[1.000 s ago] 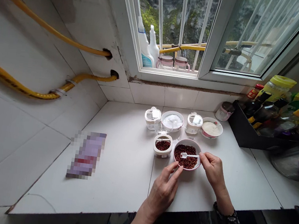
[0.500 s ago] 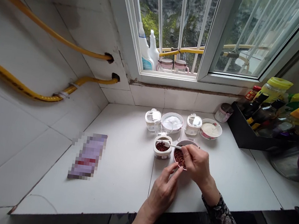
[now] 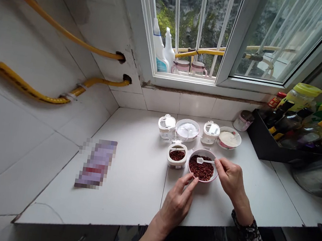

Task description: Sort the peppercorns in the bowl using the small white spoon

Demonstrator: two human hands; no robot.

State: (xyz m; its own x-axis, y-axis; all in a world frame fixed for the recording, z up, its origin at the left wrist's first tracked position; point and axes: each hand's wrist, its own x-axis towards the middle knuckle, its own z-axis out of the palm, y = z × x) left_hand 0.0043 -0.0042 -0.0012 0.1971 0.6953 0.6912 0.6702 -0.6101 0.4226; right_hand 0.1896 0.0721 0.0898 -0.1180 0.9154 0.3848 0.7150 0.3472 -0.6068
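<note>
My right hand [image 3: 230,179] is closed on the handle of a small white spoon [image 3: 204,161], whose head is low over the dark red peppercorn-like grains [image 3: 204,171] in a pink-rimmed bowl [image 3: 215,176]. The fingertips of my left hand [image 3: 178,200] pinch the bowl's near rim. Just left of the bowl stands a seasoning jar [image 3: 176,158] with a white collar, its clear lid up and similar dark red grains inside. Behind are two lidded jars, one at left [image 3: 166,126] and one at right [image 3: 211,132], a bowl of white granules [image 3: 187,129] and a floral bowl of off-white powder [image 3: 229,138].
A black box of bottles [image 3: 267,144] stands at the right, beside a small dark-lidded jar [image 3: 243,120]. A blurred purple packet [image 3: 95,165] lies on the left of the white tiled counter [image 3: 132,180]. Yellow pipes [image 3: 88,84] run along the left wall.
My right hand has moved right, carrying the spoon from above the seasoning jar to over the bowl. The left hand stays at the bowl's rim. The view has shifted slightly.
</note>
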